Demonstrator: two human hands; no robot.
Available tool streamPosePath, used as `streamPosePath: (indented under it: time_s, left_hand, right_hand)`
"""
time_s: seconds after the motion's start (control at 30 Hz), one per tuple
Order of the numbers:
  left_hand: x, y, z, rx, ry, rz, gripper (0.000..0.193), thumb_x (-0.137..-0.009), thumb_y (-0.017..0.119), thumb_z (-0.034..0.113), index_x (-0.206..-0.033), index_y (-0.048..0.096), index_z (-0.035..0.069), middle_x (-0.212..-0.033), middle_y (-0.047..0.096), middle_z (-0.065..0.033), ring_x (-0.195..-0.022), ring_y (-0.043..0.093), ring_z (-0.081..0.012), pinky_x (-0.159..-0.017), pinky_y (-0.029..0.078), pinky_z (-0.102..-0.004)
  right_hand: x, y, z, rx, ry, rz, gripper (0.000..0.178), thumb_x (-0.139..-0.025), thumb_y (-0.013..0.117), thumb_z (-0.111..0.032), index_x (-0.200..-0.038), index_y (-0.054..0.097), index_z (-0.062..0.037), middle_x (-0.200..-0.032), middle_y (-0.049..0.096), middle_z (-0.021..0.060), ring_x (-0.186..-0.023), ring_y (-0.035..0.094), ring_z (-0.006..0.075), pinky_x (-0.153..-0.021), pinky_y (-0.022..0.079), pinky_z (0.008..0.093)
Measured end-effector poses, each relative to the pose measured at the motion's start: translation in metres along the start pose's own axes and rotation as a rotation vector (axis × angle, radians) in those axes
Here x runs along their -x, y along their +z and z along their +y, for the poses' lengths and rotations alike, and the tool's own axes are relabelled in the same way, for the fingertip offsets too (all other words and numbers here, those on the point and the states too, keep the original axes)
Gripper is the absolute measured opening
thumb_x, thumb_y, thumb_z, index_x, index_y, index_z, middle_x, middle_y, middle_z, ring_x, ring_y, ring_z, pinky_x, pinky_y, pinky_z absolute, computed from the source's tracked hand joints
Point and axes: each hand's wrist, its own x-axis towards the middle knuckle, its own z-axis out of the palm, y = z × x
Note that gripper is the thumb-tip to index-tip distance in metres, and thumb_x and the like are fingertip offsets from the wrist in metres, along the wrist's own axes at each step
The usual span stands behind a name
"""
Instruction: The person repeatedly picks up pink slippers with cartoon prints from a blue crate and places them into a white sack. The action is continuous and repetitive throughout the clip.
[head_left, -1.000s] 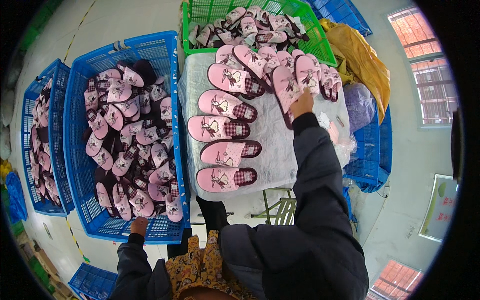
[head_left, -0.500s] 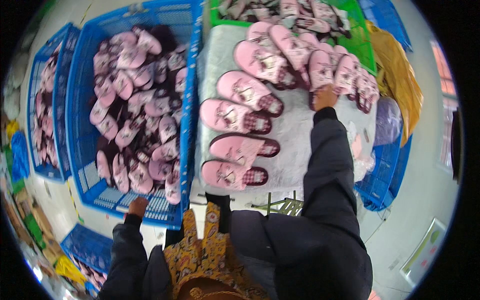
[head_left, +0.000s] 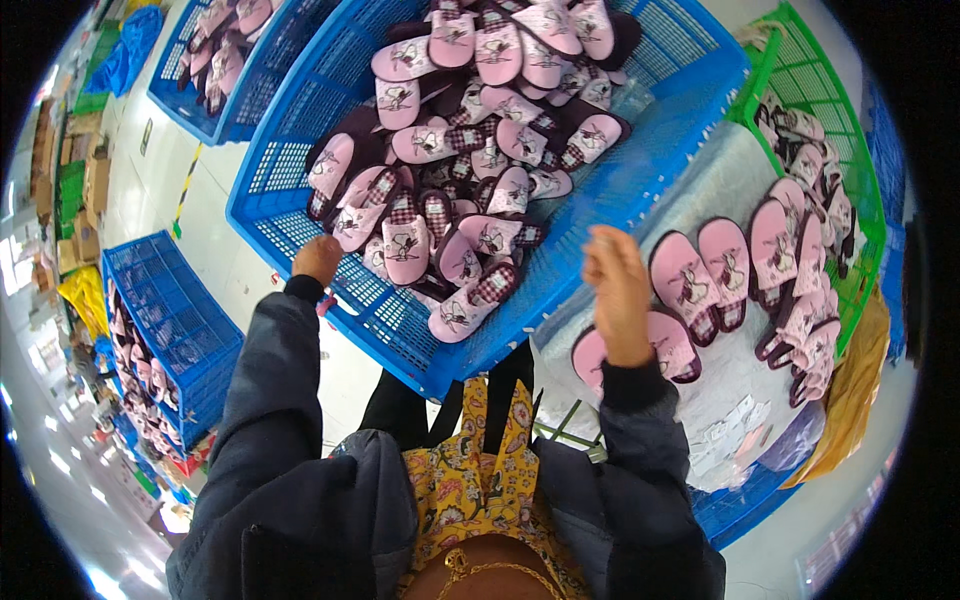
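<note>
A large blue plastic crate point(head_left: 690, 85) heaped with pink slippers point(head_left: 455, 140) stands before me. The slippers have dark soles, checked linings and a cartoon drawing on top. My left hand point(head_left: 317, 258) is closed on the crate's near left rim, its fingers partly hidden. My right hand point(head_left: 615, 285), a little blurred, is raised over the table point(head_left: 625, 215) just right of the crate. Its fingers are loosely bent and apart, and I see nothing in them. Beneath that wrist lie two slippers point(head_left: 674, 345), partly covered. Further right, more slippers point(head_left: 724, 258) lie in pairs.
A green crate point(head_left: 855, 160) of slippers sits at the table's far right. White paper pieces point(head_left: 735, 430) lie at the table's near right. Another blue crate point(head_left: 180, 320) of slippers stands on the floor at left, and one point(head_left: 240, 80) at far left. Yellow cloth point(head_left: 850, 400) hangs at right.
The view has turned left, toward the blue crate. My right hand has come away from the slippers on the table and moved toward the crate. My left hand stays at the crate's rim.
</note>
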Motion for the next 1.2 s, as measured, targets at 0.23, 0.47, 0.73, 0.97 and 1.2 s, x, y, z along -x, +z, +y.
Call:
streamPosePath:
  time_s: [0.23,0.47,0.73,0.97,1.2]
  left_hand:
    - [-0.025,-0.014,-0.095,0.063,-0.024,0.157,0.016,-0.087,0.059,0.023,-0.09,0.067,0.01,-0.094,0.065,-0.0092,-0.09,0.06,-0.0304,-0.079,0.045,-0.0433]
    - [-0.029,-0.016,-0.107,0.217,-0.131,0.275,0.015,-0.082,0.066,0.025,-0.08,0.068,0.011,-0.079,0.065,-0.0044,-0.075,0.061,-0.0252,-0.069,0.043,-0.0381]
    - [-0.032,-0.013,-0.115,0.262,-0.059,0.373,0.01,-0.078,0.069,0.018,-0.077,0.065,0.009,-0.075,0.063,-0.0042,-0.073,0.061,-0.023,-0.068,0.043,-0.0359]
    - [-0.029,-0.014,-0.122,0.286,-0.042,0.334,0.011,-0.081,0.068,0.019,-0.081,0.067,0.008,-0.078,0.064,-0.0042,-0.073,0.06,-0.0221,-0.066,0.04,-0.036]
    - [-0.028,-0.017,-0.119,0.306,-0.07,0.359,0.011,-0.08,0.068,0.019,-0.079,0.066,0.009,-0.078,0.063,-0.0048,-0.074,0.06,-0.0232,-0.069,0.041,-0.0357]
  right_hand:
    - [-0.146,0.111,0.155,0.315,0.105,-0.175,0.027,-0.091,0.058,-0.019,-0.112,0.057,-0.0023,-0.098,0.064,0.0033,-0.08,0.055,0.0072,-0.066,0.042,0.0216]
    - [-0.266,0.159,0.275,0.846,-0.136,-0.055,0.043,-0.085,0.064,-0.022,-0.121,0.052,-0.0019,-0.102,0.068,0.0154,-0.097,0.063,0.0313,-0.083,0.048,0.0403]
    - [-0.339,0.179,0.338,1.235,-0.04,0.086,0.076,-0.081,0.067,-0.043,-0.138,0.038,-0.0033,-0.13,0.053,0.0238,-0.113,0.054,0.041,-0.096,0.042,0.0465]
    - [-0.319,0.205,0.328,1.017,-0.281,0.039,0.058,-0.08,0.071,-0.022,-0.129,0.047,-0.0038,-0.116,0.06,0.0239,-0.106,0.059,0.0371,-0.09,0.045,0.0409]
    - [-0.239,0.217,0.266,0.474,-0.105,0.085,0.027,-0.085,0.067,-0.009,-0.11,0.06,-0.0023,-0.098,0.063,0.0068,-0.086,0.059,0.0144,-0.074,0.048,0.0283]
